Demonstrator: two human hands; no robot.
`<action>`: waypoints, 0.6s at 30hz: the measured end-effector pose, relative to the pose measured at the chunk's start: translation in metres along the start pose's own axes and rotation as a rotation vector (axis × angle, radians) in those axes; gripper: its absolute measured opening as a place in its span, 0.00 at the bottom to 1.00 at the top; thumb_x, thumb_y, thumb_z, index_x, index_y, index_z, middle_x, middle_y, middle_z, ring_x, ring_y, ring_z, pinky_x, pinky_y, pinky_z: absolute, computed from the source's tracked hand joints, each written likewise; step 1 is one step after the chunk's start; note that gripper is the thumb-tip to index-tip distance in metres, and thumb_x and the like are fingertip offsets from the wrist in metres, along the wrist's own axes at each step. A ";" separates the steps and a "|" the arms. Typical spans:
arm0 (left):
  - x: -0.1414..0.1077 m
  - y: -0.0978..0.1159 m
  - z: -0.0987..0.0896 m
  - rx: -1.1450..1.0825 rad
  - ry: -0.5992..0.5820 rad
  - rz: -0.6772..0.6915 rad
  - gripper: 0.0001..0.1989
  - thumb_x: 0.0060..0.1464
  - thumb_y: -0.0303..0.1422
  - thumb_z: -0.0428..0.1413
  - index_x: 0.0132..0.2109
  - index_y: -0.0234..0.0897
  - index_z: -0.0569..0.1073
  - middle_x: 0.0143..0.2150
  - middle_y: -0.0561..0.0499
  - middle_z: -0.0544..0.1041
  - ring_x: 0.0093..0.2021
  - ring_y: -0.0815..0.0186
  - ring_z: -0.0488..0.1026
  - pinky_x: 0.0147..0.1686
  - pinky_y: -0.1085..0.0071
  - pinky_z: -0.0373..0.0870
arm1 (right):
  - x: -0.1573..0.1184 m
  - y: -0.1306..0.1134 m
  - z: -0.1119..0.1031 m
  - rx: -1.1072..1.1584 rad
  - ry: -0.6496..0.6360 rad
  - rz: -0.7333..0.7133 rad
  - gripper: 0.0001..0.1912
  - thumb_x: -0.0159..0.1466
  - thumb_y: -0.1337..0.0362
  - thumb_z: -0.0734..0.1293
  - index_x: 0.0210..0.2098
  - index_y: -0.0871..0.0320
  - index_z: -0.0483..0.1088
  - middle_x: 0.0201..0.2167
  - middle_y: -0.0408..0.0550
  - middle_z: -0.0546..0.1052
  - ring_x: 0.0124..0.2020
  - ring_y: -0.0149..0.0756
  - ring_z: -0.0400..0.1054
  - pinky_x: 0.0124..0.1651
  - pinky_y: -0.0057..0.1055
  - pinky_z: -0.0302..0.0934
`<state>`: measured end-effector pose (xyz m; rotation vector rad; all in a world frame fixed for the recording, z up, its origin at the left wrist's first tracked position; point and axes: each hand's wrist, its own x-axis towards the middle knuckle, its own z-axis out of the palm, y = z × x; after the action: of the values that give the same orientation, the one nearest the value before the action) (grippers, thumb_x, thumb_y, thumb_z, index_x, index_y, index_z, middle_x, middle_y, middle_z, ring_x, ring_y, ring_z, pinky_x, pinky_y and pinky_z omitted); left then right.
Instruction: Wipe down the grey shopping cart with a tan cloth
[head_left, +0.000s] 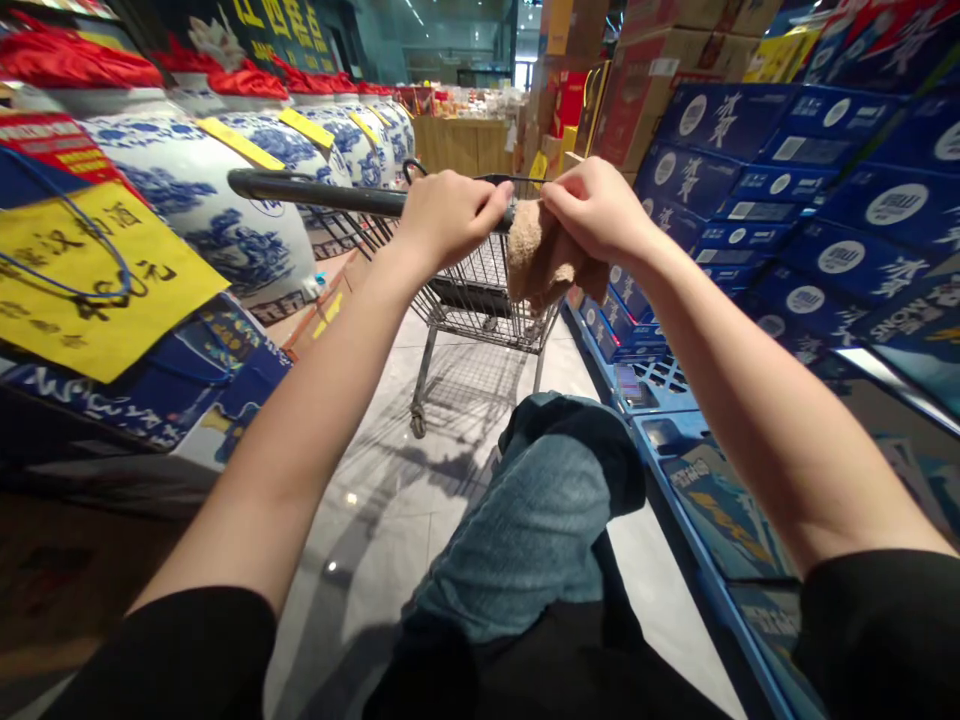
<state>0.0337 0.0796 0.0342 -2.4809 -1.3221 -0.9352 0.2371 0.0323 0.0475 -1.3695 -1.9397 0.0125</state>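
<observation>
A metal shopping cart (pixel 480 290) stands in front of me, its dark handle bar (pixel 322 190) running across at the height of my hands. My left hand (pixel 454 215) is wrapped round the bar near its middle, thumb lying along the top. Just right of it, my right hand (pixel 600 210) pinches a brown fluffy cloth (pixel 534 258), which hangs down at the bar's right part. Whether those fingers also touch the bar is hidden. Below the hands, a bent knee in blue jeans (pixel 547 500) shows.
Large blue-and-white porcelain jars (pixel 217 210) with red cloth tops line the left side, beside a yellow handwritten sign (pixel 97 270). Stacked blue beer cartons (pixel 832 250) rise on the right above blue plastic pallets (pixel 660 410). A pale tiled floor (pixel 375 530) runs between them.
</observation>
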 end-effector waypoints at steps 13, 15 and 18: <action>-0.007 0.022 0.012 0.039 0.117 -0.107 0.31 0.68 0.52 0.39 0.39 0.45 0.84 0.30 0.40 0.81 0.44 0.47 0.74 0.39 0.54 0.57 | -0.013 -0.008 -0.012 0.045 -0.038 0.003 0.27 0.68 0.46 0.63 0.20 0.52 0.53 0.20 0.43 0.52 0.28 0.34 0.49 0.32 0.36 0.48; -0.008 0.024 0.013 0.042 0.129 -0.102 0.31 0.67 0.51 0.38 0.38 0.46 0.84 0.31 0.40 0.82 0.44 0.46 0.75 0.38 0.53 0.57 | -0.009 -0.011 -0.027 0.049 -0.201 0.041 0.26 0.67 0.51 0.66 0.19 0.52 0.54 0.19 0.42 0.53 0.26 0.31 0.46 0.30 0.36 0.44; -0.008 0.027 0.013 0.022 0.142 -0.113 0.32 0.67 0.52 0.38 0.38 0.46 0.84 0.32 0.39 0.82 0.44 0.45 0.75 0.37 0.53 0.56 | -0.007 -0.008 -0.029 0.083 -0.245 0.048 0.24 0.67 0.57 0.67 0.18 0.54 0.55 0.19 0.39 0.53 0.25 0.28 0.44 0.31 0.35 0.42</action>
<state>0.0575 0.0636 0.0224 -2.2963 -1.4285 -1.0939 0.2485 0.0124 0.0677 -1.4127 -2.0795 0.2936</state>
